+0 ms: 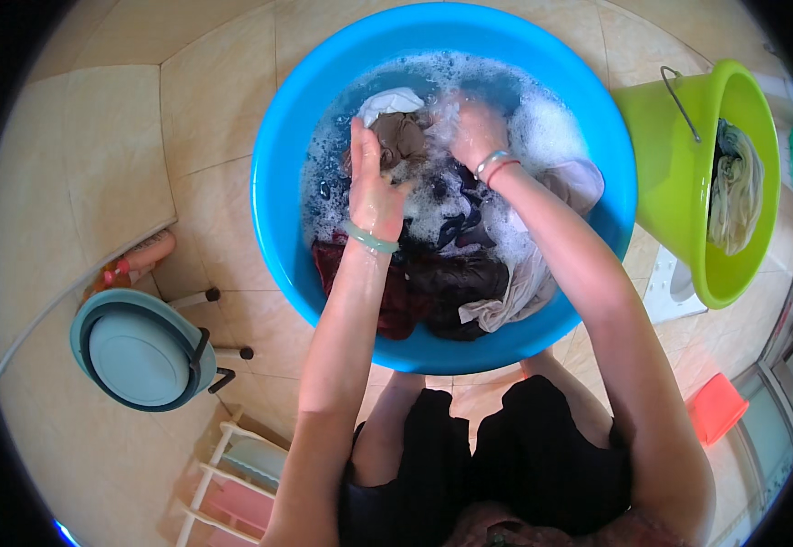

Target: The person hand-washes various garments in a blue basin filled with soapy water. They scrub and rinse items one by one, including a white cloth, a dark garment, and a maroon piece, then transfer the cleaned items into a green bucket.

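A large blue tub (pixel 273 264) of sudsy water stands before my knees, with several soaked garments in it. My left hand (pixel 376 187), a green bangle at its wrist, is open with the fingers stretched up beside a brown cloth (pixel 400 141). Just beyond that cloth a white cloth (pixel 389 102) pokes out of the water. My right hand (pixel 480 135) is down in the foam on the far side, its fingers blurred and partly hidden. Nearer me lie a dark garment (pixel 456 283), a dark red garment (pixel 398 310) and a pale garment (pixel 524 287).
To the right a lime-green bucket (pixel 665 173) leans or lies tilted, with cloth (pixel 736 196) inside. A folding basin (pixel 141 356) is on the left, near a white rack (pixel 200 497). An orange-red object (pixel 717 408) is at the lower right. The floor is beige tile (pixel 219 201).
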A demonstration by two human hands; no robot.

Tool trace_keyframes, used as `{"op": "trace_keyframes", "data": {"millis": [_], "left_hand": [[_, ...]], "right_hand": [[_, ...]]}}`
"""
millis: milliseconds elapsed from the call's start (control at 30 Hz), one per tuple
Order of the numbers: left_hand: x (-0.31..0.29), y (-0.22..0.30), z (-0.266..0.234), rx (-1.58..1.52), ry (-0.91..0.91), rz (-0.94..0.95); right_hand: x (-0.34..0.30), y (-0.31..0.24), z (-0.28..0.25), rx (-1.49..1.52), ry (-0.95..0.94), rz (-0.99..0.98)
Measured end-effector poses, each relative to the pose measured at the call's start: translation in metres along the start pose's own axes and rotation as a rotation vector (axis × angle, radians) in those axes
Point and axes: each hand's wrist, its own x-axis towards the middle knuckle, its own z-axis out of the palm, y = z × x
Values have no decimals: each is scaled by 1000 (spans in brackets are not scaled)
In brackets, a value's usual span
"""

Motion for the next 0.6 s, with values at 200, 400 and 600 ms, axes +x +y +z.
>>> {"op": "trace_keyframes", "data": {"millis": [200,400,600], "left_hand": [[4,22,0,-410,-361,-102],[-24,54,9,-270,-246,-140],[1,41,15,-728,-470,-311]], "right_hand": [[-88,-93,-69,448,173,-562],[-129,-118,-82,334,194,-687],[-108,-135,-67,321,516,-660]]}}
